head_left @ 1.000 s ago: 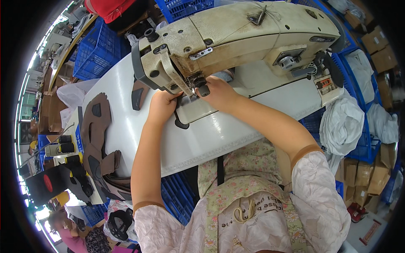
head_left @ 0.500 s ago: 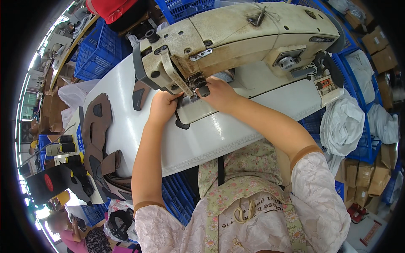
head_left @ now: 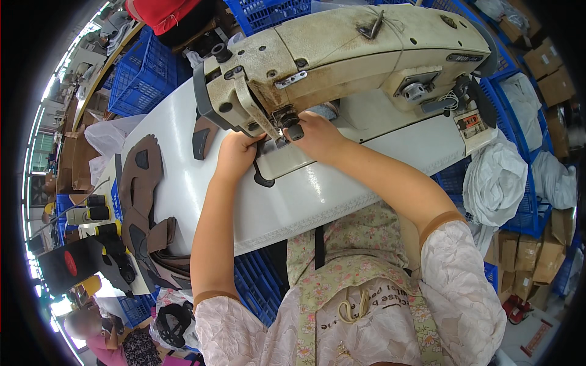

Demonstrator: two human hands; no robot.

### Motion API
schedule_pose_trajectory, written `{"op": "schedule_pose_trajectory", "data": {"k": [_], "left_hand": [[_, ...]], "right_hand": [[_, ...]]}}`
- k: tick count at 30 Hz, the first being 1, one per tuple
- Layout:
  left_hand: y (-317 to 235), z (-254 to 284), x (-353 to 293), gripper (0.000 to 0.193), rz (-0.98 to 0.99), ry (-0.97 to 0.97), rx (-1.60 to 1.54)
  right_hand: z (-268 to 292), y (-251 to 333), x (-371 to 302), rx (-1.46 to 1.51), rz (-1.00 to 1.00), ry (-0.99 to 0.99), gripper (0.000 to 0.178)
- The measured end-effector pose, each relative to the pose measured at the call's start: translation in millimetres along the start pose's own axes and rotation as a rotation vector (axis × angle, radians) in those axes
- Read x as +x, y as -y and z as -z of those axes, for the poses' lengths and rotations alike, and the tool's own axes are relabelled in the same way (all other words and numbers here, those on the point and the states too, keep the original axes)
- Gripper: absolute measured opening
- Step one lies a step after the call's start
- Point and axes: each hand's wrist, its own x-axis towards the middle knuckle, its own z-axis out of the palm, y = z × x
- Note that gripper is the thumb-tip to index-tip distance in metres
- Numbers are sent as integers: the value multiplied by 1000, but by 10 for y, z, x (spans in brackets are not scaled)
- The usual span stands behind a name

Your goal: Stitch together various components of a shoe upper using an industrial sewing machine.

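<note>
Both hands, left (head_left: 235, 152) and right (head_left: 317, 135), press flat on a dark piece (head_left: 261, 174) under the sewing machine (head_left: 342, 52) at frame centre, steadying it at the needle.

Both hands, left hand (head_left: 235, 152) and right hand (head_left: 317, 137), press dark piece (head_left: 262, 177) under the sewing machine (head_left: 342, 55) needle

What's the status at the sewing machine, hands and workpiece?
Left hand and right hand both pressed on the dark piece at the needle of the sewing machine. Grip unclear. Cut brown pieces stacked left, clear of hands.
</note>
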Motion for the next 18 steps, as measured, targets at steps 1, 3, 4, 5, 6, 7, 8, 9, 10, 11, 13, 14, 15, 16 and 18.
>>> {"op": "schedule_pose_trajectory", "data": {"k": [1, 3, 4, 5, 6, 7, 8, 9, 10, 11, 13, 14, 15, 16, 18], "left_hand": [[0, 1, 0, 37, 27, 18, 5], [-4, 10, -7, 37, 53, 36, 9], [-8, 21, -14, 36, 50, 30, 6], [-11, 32, -15, 36, 47, 25, 3], [-6, 30, -19, 36, 47, 26, 5], [-2, 28, -21, 36, 38, 15, -4], [2, 30, -22, 35, 28, 4, -13], [14, 20, -22, 35, 26, 5, -13], [24, 15, -20, 35, 37, 17, 5], [30, 8, -15, 35, 46, 30, 24], [47, -13, 1, 36, 53, 34, 16], [47, -31, 14, 37, 63, 38, 7], [53, -40, 19, 37, 53, 40, 8], [75, -27, -13, 38, 38, 37, -2], [155, -14, -61, 42, 17, 29, -13]], "right_hand": [[2, 0, -6, 0, -1, -1, 10], [4, 10, -9, 32, -21, -4, 9], [-1, 18, 3, 31, -20, -4, 9], [-8, 28, 18, 46, -28, -18, 9], [-10, 35, 22, 63, -38, -34, 9], [-7, 42, 20, 64, -39, -35, 9], [0, 51, 17, 75, -43, -47, 8], [4, 48, 5, 83, -48, -58, 8], [9, 38, 2, 81, -50, -59, 8], [16, 24, 2, 90, -46, -56, 8], [50, -4, -14, 94, -45, -59, 8], [92, -22, -52, 79, -14, 4, 9], [130, -41, -83, 62, 16, 65, 12], [208, 7, -100, 59, 17, 57, 12], [502, 147, -196, 260, 69, -41, 19]]}}
